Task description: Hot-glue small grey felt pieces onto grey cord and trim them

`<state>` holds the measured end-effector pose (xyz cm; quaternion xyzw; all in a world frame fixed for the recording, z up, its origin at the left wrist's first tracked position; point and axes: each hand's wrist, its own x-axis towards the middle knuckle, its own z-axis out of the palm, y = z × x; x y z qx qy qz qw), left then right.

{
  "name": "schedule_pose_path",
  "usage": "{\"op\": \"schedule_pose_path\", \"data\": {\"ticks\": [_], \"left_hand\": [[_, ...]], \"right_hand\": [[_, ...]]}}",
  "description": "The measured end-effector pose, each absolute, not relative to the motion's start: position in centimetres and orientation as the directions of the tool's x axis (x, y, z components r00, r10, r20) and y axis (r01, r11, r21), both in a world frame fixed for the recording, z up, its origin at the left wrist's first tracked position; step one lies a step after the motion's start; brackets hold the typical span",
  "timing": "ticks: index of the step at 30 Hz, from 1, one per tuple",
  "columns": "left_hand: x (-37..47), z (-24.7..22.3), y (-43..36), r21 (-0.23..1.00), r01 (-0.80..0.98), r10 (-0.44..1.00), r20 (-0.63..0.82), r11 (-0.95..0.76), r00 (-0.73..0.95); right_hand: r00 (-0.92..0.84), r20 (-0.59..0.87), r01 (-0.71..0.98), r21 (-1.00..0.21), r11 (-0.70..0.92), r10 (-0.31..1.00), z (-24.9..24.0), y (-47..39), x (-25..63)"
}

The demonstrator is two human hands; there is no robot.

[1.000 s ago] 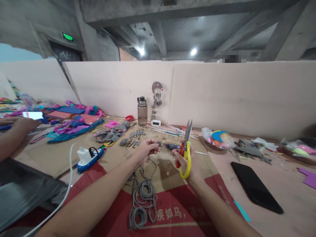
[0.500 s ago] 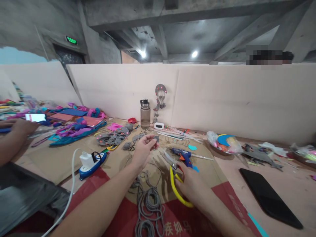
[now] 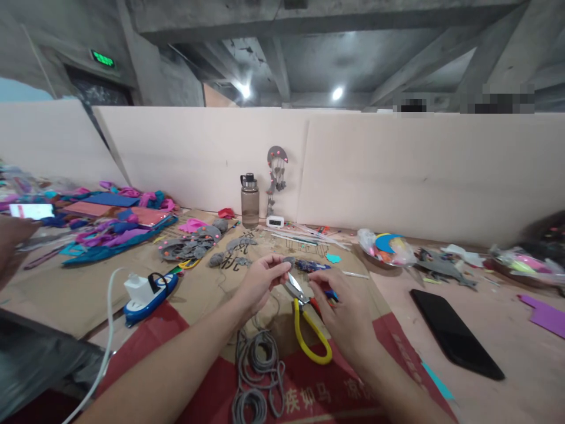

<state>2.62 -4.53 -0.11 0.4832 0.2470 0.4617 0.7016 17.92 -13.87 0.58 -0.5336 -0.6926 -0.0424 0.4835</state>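
Scissors, long axis diagonal, blades aimed forward-left, left hand pinching grey piece, right hand, grip unclear

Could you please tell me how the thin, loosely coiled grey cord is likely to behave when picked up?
The thin, loosely coiled grey cord would probably be floppy, since it bends into small loops. It is likely light, given how slender it is. Its overlapping coils may unwind or tangle.
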Motion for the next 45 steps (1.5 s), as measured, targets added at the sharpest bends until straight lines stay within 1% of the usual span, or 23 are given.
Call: {"op": "schedule_pose_path", "data": {"ticks": [2, 5, 9, 14, 21, 23, 27, 32, 37, 38, 40, 42, 43, 45], "left_hand": [[2.9, -0.1, -5.1, 0.919, -0.371, 0.872, 0.072, 0.130, 0.484], [3.2, -0.1, -5.6, 0.931, -0.334, 0.861, 0.047, 0.145, 0.506], [3.4, -0.2, -5.9, 0.942, -0.319, 0.849, 0.086, 0.101, 0.521], [3.6, -0.4, -6.0, 0.949, -0.308, 0.843, 0.110, 0.069, 0.527], [3.4, -1.2, -5.3, 0.978, -0.204, 0.820, 0.145, -0.036, 0.553], [3.3, -1.2, -5.2, 0.985, -0.160, 0.806, 0.145, -0.063, 0.574], [3.2, -0.8, -5.4, 0.990, -0.130, 0.796, 0.117, -0.048, 0.594], [3.1, -0.9, -5.3, 0.992, -0.126, 0.799, 0.086, -0.013, 0.595], [3.1, -1.1, -5.0, 0.987, -0.160, 0.797, 0.086, 0.012, 0.597], [3.1, -1.0, -5.0, 0.986, -0.167, 0.798, 0.085, 0.020, 0.597], [3.1, -0.8, -5.2, 0.980, -0.192, 0.800, 0.076, 0.050, 0.596], [3.1, -0.6, -5.2, 0.972, -0.216, 0.810, 0.057, 0.088, 0.584], [3.1, -0.5, -5.2, 0.968, -0.227, 0.816, 0.049, 0.103, 0.576], [2.9, -0.6, -4.9, 0.961, -0.250, 0.829, 0.043, 0.118, 0.558]], "right_hand": [[0.026, 0.740, 0.790, -0.427, 0.439, 0.672, 0.6, -13.8, 17.7], [0.010, 0.746, 0.840, -0.367, 0.398, 0.666, 0.4, -13.5, 17.6], [-0.008, 0.734, 0.892, -0.302, 0.337, 0.679, 0.0, -13.1, 17.7], [-0.050, 0.734, 0.928, -0.217, 0.303, 0.678, -0.2, -13.0, 17.7], [-0.157, 0.732, 0.938, -0.099, 0.332, 0.662, 0.1, -13.0, 18.0], [-0.168, 0.734, 0.933, -0.097, 0.347, 0.658, 0.0, -12.8, 18.0], [-0.115, 0.753, 0.914, -0.175, 0.365, 0.648, 0.1, -12.6, 18.2], [-0.007, 0.744, 0.855, -0.342, 0.390, 0.668, 0.4, -12.8, 18.6], [-0.036, 0.689, 0.813, -0.400, 0.422, 0.724, 0.3, -12.8, 18.6], [-0.022, 0.678, 0.797, -0.432, 0.422, 0.735, 0.2, -12.9, 18.6], [0.030, 0.644, 0.725, -0.541, 0.427, 0.765, 0.3, -13.0, 18.7], [0.077, 0.584, 0.594, -0.678, 0.433, 0.808, 0.5, -13.2, 19.0], [0.084, 0.539, 0.513, -0.745, 0.427, 0.838, 0.5, -13.3, 19.1], [0.040, 0.438, 0.360, -0.845, 0.396, 0.898, 0.6, -13.3, 19.3]]}}
